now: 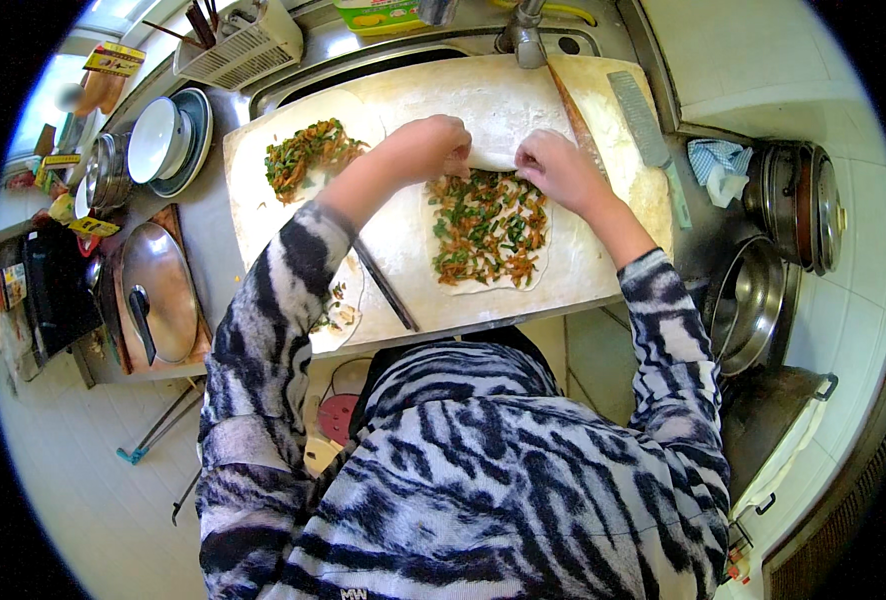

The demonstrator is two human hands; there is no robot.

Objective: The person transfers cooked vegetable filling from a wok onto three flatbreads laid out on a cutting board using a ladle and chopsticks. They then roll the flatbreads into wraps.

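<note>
A thin pale dough sheet (475, 289) lies on the floured board, strewn with a chopped green and orange-brown filling (488, 232). At its far edge my left hand (431, 150) has its fingertips pinched on the dough at the left corner. Opposite it, my right hand (560, 168) pinches the same edge at the right corner, fingers curled. Between the hands the dough edge looks slightly raised. Left of my left forearm rests another dough sheet with a heap of similar filling (308, 160). Dark chopsticks (388, 287) lie beside the nearer sheet.
The large board (443, 90) bridges the sink under a faucet (525, 35). A rolling pin (573, 110) and a broad knife (640, 120) lie at its right. Stacked bowls (160, 140) and a pan lid (160, 290) stand left; metal pots (748, 305) stand right.
</note>
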